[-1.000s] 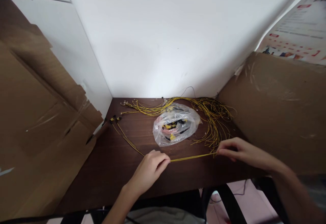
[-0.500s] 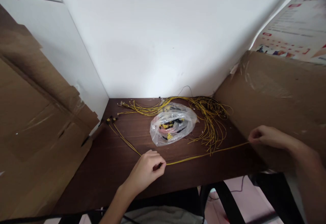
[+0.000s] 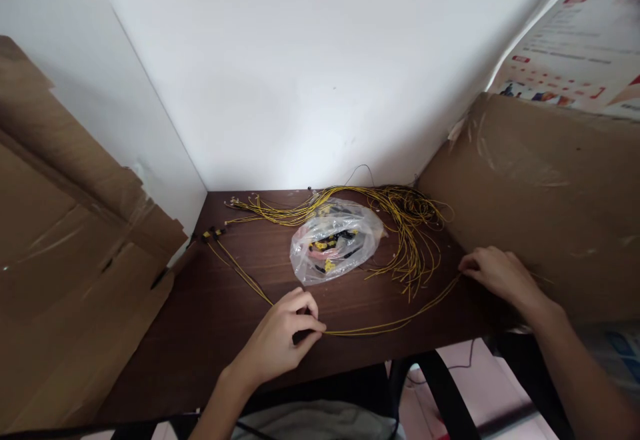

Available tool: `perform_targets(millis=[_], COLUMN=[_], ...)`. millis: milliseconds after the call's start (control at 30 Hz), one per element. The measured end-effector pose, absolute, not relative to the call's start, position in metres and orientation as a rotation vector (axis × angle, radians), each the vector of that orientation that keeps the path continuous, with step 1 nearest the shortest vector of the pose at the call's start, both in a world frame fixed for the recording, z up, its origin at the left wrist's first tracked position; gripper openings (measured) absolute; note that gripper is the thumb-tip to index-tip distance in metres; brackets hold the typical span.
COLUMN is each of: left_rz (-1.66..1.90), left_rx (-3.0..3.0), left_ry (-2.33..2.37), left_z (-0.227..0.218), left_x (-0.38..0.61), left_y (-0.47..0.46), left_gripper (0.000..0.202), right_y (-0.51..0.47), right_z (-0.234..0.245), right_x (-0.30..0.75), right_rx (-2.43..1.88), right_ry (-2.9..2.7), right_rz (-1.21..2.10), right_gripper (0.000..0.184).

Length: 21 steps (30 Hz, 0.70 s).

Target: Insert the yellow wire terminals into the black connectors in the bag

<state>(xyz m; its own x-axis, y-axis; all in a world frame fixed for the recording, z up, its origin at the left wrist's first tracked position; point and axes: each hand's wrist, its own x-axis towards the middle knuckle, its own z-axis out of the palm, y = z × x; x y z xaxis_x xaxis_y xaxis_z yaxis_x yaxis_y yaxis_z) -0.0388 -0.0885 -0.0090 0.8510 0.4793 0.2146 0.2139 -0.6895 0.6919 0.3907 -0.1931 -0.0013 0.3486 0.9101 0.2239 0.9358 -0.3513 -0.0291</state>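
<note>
Two thin yellow wires [image 3: 373, 331] run between my hands, sagging a little just above the tabletop. My left hand [image 3: 281, 333] is closed lightly on them near the table's front, thumb and fingertips close together. From its far side the wires continue to black-and-yellow connectors [image 3: 211, 234] at the table's left edge. At the right, my right hand [image 3: 495, 273] pinches the same wires close to the cardboard, and a short end sticks out past the hand. Behind the wires lies a clear plastic bag [image 3: 305, 263] with black and yellow parts inside.
A large tangle of yellow wires [image 3: 400, 210] spreads along the back of the dark brown table [image 3: 200, 360]. Cardboard sheets stand at the left [image 3: 75, 260] and right [image 3: 540, 180]. A white wall [image 3: 300, 80] rises behind.
My right hand has moved left toward the table, and the taut wires now sag in a curve. My left hand's fingers have loosened slightly. The view has shifted a little.
</note>
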Motion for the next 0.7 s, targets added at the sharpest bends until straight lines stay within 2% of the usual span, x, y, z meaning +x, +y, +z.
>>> perform_targets(millis=[100, 300, 433, 567, 700], left_rz=[0.491, 0.47, 0.508, 0.544, 0.556], left_rx=[2.349, 2.34, 2.317, 2.262, 2.209], left_ry=[0.501, 0.524, 0.558, 0.567, 0.558], left_z=[-0.009, -0.008, -0.013, -0.018, -0.016], left_x=[-0.039, -0.037, -0.035, -0.034, -0.035], left_y=[-0.088, -0.088, -0.087, -0.085, -0.086], left_gripper=[0.018, 0.014, 0.012, 0.01, 0.011], right_y=[-0.195, -0.195, -0.19, -0.173, -0.151], right_z=[-0.004, -0.02, -0.009, 0.012, 0.023], right_x=[0.38, 0.361, 0.342, 0.301, 0.254], right_rx=[-2.5, -2.323, -2.185, -1.864, -1.666], right_ry=[-1.847, -1.668, -1.53, -1.69, -1.898], right_rz=[-0.221, -0.391, -0.52, -0.234, 0.108], right_gripper=[0.015, 0.023, 0.023, 0.015, 0.017])
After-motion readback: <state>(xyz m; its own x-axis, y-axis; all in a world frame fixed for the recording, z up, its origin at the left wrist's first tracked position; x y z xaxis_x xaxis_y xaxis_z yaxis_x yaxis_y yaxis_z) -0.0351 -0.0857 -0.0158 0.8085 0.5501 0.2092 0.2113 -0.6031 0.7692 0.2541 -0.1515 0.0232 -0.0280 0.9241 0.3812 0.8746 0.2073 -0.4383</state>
